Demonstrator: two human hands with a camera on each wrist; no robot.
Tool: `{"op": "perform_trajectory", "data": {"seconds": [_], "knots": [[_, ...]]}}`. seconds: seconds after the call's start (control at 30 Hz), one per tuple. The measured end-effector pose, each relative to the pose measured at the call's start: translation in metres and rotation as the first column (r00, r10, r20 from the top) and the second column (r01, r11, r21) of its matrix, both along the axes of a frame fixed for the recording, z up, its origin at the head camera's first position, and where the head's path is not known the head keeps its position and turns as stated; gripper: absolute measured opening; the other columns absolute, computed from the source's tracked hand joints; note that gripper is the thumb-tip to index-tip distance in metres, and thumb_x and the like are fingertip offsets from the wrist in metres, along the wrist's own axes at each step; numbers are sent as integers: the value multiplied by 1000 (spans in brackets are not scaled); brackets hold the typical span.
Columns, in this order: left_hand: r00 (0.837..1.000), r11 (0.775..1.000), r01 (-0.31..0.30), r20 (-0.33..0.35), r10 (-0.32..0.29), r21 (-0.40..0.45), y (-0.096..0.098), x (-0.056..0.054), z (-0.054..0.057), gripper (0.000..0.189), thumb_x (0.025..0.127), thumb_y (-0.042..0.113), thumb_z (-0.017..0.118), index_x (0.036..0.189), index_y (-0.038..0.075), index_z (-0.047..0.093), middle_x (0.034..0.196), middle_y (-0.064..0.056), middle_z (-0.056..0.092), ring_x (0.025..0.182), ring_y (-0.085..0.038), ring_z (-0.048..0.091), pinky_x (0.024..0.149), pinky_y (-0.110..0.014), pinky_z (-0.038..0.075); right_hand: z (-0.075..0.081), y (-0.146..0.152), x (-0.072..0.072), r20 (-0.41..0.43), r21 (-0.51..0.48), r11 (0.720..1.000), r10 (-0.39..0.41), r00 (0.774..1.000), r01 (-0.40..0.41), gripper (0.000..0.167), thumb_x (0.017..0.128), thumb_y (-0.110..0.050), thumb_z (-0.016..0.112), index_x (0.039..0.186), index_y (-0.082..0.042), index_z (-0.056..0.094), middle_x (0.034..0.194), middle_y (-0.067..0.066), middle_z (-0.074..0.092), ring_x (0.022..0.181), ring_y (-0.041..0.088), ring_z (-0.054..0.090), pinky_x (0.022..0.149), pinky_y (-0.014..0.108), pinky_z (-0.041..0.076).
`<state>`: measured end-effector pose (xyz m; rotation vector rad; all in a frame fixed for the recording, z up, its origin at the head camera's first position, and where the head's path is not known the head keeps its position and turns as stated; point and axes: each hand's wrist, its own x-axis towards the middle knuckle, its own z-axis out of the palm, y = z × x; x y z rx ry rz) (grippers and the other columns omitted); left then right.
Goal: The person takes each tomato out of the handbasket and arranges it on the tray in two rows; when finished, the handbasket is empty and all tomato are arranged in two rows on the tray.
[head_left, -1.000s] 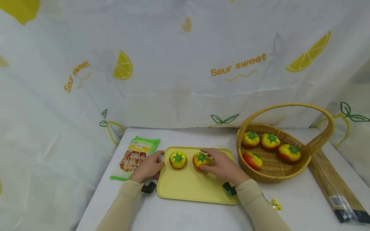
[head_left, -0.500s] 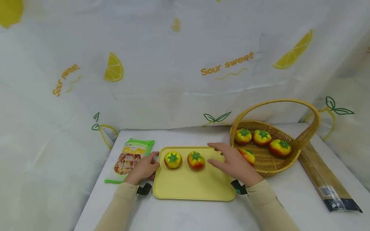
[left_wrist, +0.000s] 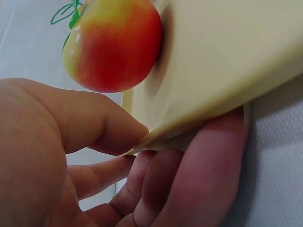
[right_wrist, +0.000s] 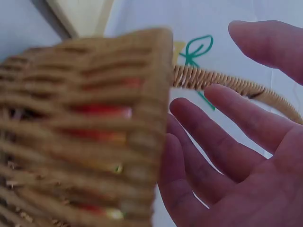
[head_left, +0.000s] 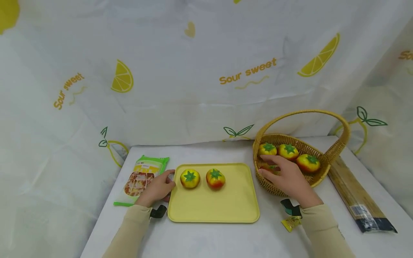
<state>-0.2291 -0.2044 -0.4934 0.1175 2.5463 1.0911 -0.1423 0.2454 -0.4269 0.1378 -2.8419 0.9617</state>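
Observation:
My left hand (head_left: 158, 187) pinches the left rim of a yellow tray (head_left: 213, 211). In the left wrist view its thumb is on top of the rim and fingers are beneath. Two yellow-and-red fruits with green star-shaped leaves lie on the tray: a left fruit (head_left: 190, 179) and a right fruit (head_left: 215, 180). Over the front left of a wicker basket (head_left: 277, 188) hovers my right hand (head_left: 292, 179), its fingers spread and holding nothing. A fruit (head_left: 268, 168) beneath that hand is mostly hidden. Three similar fruits show behind it, among them a rightmost fruit (head_left: 308, 163).
The basket's tall handle (head_left: 303, 111) arches over it. A green-and-white food packet (head_left: 142, 179) lies left of the tray. Right of the basket is a long brown package (head_left: 358, 193). A small yellow wrapper (head_left: 291, 223) lies near my right wrist.
My right hand has left the right fruit on the tray and moved right to over the basket. My left hand stays on the tray's rim. The head view has shifted slightly right.

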Motion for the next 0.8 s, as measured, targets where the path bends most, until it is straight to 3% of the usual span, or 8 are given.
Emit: {"op": "perform_trajectory", "data": {"seconds": [0.23,0.4,0.8], "knots": [[999,1000,-24,22,23,20,0,-1,-3,59,105,21,64,162,20,49,113,-11,66,81,-21,66,62,-35,63,-1,22,-4,126,7,997,-76,989,76,73,104,-58,65,156,-7,55,156,23,59,137,49,58,109,70,50],[999,999,-33,25,32,24,1,-1,-1,59,105,21,64,161,21,49,112,-11,66,81,-21,66,62,-35,64,-5,30,-8,205,65,992,-119,971,108,81,104,-63,62,157,-2,52,149,30,61,134,53,60,105,71,52],[1000,1000,-19,4,19,12,0,-2,-2,58,104,21,65,160,19,51,108,-10,66,81,-21,63,62,-33,60,-11,29,-11,276,78,993,-104,956,85,83,104,-66,58,153,0,55,141,30,67,127,52,64,99,66,57]]}}
